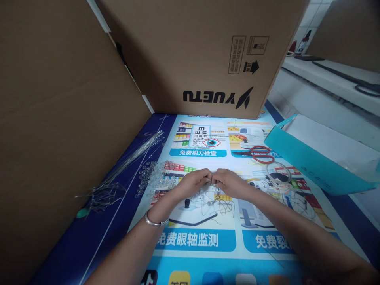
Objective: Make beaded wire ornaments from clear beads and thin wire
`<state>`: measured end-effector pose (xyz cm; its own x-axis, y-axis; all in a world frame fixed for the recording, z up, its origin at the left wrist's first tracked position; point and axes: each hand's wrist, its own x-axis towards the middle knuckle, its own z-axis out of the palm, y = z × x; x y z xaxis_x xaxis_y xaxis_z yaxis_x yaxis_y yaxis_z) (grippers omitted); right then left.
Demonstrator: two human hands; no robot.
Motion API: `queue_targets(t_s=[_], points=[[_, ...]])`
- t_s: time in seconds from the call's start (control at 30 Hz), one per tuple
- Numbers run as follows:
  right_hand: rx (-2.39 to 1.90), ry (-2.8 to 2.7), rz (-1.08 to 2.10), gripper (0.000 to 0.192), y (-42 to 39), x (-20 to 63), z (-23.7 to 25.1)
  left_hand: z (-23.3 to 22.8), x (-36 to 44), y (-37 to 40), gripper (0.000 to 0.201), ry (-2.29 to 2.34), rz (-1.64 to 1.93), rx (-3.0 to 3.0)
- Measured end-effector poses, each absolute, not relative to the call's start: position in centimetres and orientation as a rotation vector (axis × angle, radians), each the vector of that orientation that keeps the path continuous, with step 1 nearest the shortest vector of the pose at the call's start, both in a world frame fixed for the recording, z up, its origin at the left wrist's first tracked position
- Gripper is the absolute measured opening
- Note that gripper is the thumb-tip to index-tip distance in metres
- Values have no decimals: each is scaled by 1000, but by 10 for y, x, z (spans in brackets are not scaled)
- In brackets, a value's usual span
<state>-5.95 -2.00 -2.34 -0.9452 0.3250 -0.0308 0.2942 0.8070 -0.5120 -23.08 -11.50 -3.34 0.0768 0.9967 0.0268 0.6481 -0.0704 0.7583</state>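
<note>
My left hand [196,182] and my right hand [227,182] meet over the printed table cover, fingertips pinched close together. Between and below them hangs a strand of clear beads [211,202], which both hands hold at its upper part. Thin loose wire ends [227,206] curl out beside the strand on the right. The exact spot under my fingertips is hidden. To the left of my left hand lies a spread of loose clear beads [154,176]. Red-handled scissors [261,154] rest beyond my right hand, with a clear ring-shaped roll [279,173] nearer to it.
A bundle of thin wires [130,158] lies at the left, its near end tangled by a small green piece [82,213]. Large cardboard panels [190,51] stand at the back and left. A teal open box [320,158] sits at the right, before a ledge [332,73].
</note>
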Motion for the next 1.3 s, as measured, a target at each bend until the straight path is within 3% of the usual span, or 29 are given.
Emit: queue_targets(t_s=[0.23,0.43,0.5,0.57,0.63,0.77,0.93,1.1,1.3], points=[[-522,-2993,717,15,-20,-56,-13,-32,-231,-117,13,1624,801,1770],[-616,-3102,239,16,-6,-21,11,-30,-230,-117,14,1616,805,1751],[-691,-3151,105,26,-2,-3,12,-28,-230,-117,13,1631,789,1752],[-701,-3195,43,52,-3,14,9,-27,-230,-116,13,1642,766,1762],[-710,-3200,-23,65,-8,26,4,-27,-230,-116,12,1647,758,1774],[-706,-3162,-143,46,-23,34,-8,-29,-231,-116,12,1669,757,1807],[-713,-3105,-293,37,-34,33,-21,-31,-231,-117,13,1714,717,1872],[-883,-3048,-199,22,-31,27,-27,-31,-230,-117,13,1719,709,1905],[-864,-3062,-57,23,-33,4,-11,-29,-229,-118,11,1726,712,1911]])
